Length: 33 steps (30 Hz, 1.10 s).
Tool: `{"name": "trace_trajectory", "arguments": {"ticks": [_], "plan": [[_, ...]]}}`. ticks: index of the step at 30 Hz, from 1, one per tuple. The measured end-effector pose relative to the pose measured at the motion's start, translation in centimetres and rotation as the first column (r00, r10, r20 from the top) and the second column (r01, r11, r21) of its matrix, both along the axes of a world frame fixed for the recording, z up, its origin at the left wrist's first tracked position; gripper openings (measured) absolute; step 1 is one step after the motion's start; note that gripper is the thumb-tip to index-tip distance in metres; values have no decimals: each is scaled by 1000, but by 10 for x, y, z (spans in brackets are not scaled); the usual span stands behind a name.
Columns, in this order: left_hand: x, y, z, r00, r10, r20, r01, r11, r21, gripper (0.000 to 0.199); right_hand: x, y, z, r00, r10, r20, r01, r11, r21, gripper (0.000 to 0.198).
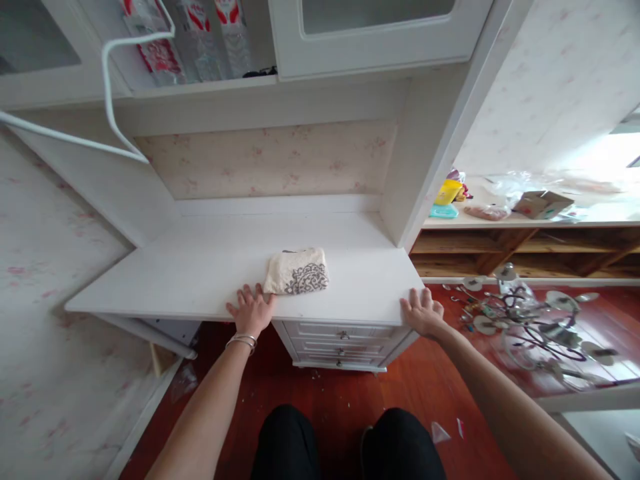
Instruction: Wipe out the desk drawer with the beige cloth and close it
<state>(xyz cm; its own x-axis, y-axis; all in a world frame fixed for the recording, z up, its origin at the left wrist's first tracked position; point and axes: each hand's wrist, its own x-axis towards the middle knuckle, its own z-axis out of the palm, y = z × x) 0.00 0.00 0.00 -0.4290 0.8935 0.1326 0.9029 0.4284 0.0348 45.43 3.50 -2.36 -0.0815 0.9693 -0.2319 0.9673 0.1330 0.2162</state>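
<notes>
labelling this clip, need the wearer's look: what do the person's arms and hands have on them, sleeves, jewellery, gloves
Both forearms are bare, with no sleeves in view and no gloves. The left hand has thin silver-coloured bangles at the wrist, seemingly two. The right hand and its wrist show no jewellery or watch. No rings can be made out on the fingers of either hand. No markings show on either arm.

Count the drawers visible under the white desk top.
3, stacked in the unit below the desk top, between the hands: top drawer, middle drawer, bottom drawer. More could be hidden behind the desk edge.
</notes>
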Motion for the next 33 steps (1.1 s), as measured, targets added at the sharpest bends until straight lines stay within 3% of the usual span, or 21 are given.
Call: {"name": "trace_trajectory", "arguments": {"ticks": [14, 17, 20, 22, 24, 26, 27, 28, 29, 31, 32, 33], "plan": [[0, 0, -1, 1000, -4, -11, 4, 1000, 16, 68, 1, -1, -2, 1000, 22, -15, -22, 1000, 5, 51], [1, -1, 0, 1000, -4, -17, 5, 1000, 17, 67, -2, -6, 0, 998, 35, -46, -31, 997, 70, 49], [1, -1, 1, 1000, -3, -13, 3, 1000, 16, 67, -3, -13, 5, 966, -21, -256, 77, 974, 212, 45], [1, 0, 0, 1000, 0, -9, 0, 1000, 10, 67, -4, -24, 7, 889, -115, -444, 268, 916, 299, 49], [0, 0, 0, 1000, 1, -1, -1, 1000, 1, 67, -8, -44, 3, 754, -161, -637, 474, 805, 358, 54], [-1, 1, 0, 1000, 2, 6, -2, 1000, -7, 68, -17, -71, -11, 591, -98, -801, 618, 694, 371, 49], [-1, 2, 1, 1000, 3, 11, -3, 1000, -15, 68, -26, -86, -22, 540, -67, -839, 649, 668, 365, 46], [-1, 2, 1, 1000, 5, 17, -5, 1000, -25, 68, -37, -100, -34, 504, -61, -861, 657, 674, 338, 44], [-1, 2, 1, 1000, 7, 25, -6, 999, -35, 69, -51, -113, -46, 476, -75, -876, 620, 736, 274, 41], [-2, 3, 2, 999, 9, 43, -6, 998, -59, 70, -83, -129, -65, 429, -109, -897, 388, 919, 73, 34], [-2, 3, 3, 999, 10, 50, -7, 998, -67, 71, -100, -132, -70, 430, -106, -897, 245, 970, 3, 35], [-2, 3, 3, 998, 9, 55, -5, 997, -72, 71, -116, -131, -72, 457, -90, -885, 147, 989, -25, 37]]}}
